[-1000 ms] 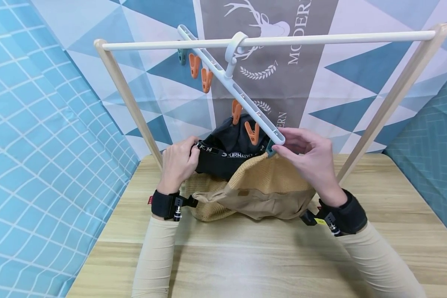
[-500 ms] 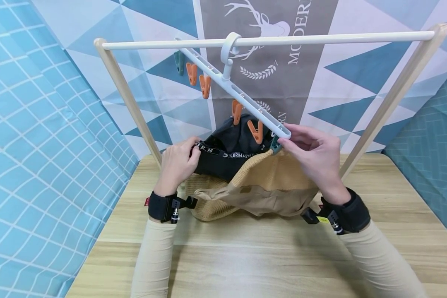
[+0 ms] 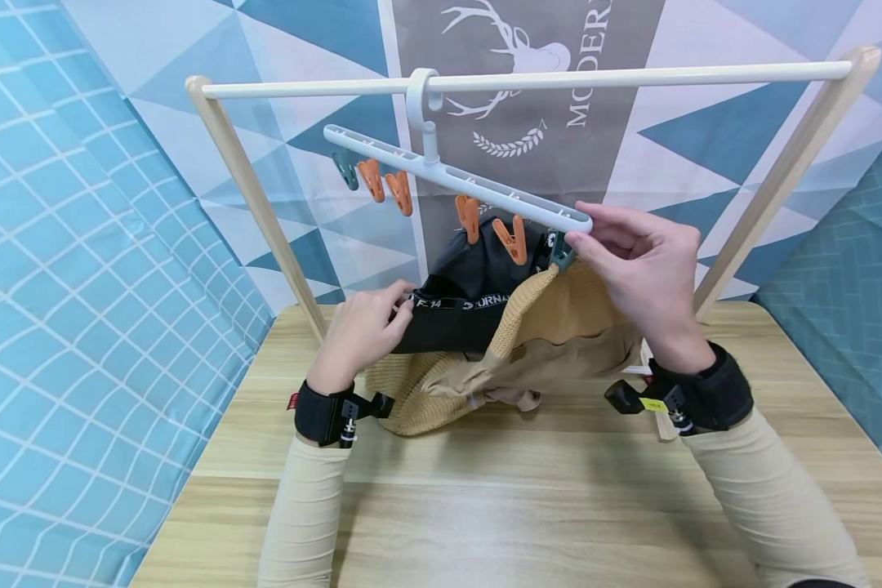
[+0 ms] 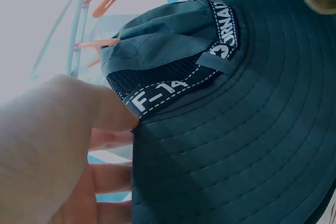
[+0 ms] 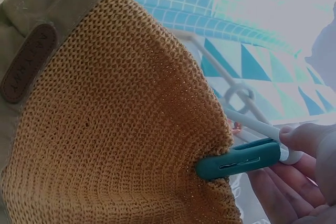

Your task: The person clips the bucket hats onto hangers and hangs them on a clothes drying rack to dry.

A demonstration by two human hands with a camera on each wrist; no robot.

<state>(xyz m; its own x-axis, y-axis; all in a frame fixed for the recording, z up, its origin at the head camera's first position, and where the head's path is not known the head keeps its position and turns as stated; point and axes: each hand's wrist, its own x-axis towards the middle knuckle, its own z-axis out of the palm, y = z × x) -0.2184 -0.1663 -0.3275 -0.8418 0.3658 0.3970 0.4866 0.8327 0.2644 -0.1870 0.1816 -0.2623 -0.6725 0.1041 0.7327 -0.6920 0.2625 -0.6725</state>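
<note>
My right hand [image 3: 647,265] pinches the near end of a pale blue clip hanger [image 3: 478,187]. A dark green clip [image 5: 239,161] at that end bites the edge of a tan knitted sun hat [image 5: 121,114], which sags from it toward the table. On the hat's cloth band sits a brown patch [image 5: 30,62]. My left hand [image 3: 360,333] holds a dark bucket hat [image 4: 236,124] by its brim, thumb on top and fingers behind. Its printed tape [image 4: 163,94] reads "F-14". In the head view, the dark hat lies partly behind the tan one.
The hanger hooks over the white rod [image 3: 632,79] of a wooden rack [image 3: 253,204] standing on the wood-grain table [image 3: 485,506]. Several orange clips [image 3: 467,218] and another green clip [image 3: 345,170] hang along it. Behind is a patterned backdrop [image 3: 559,163].
My right hand has moved right and upward, swinging the hanger's near end around and its hook left along the rod. The clipped tan hat has lifted with it. My left hand shifted slightly right.
</note>
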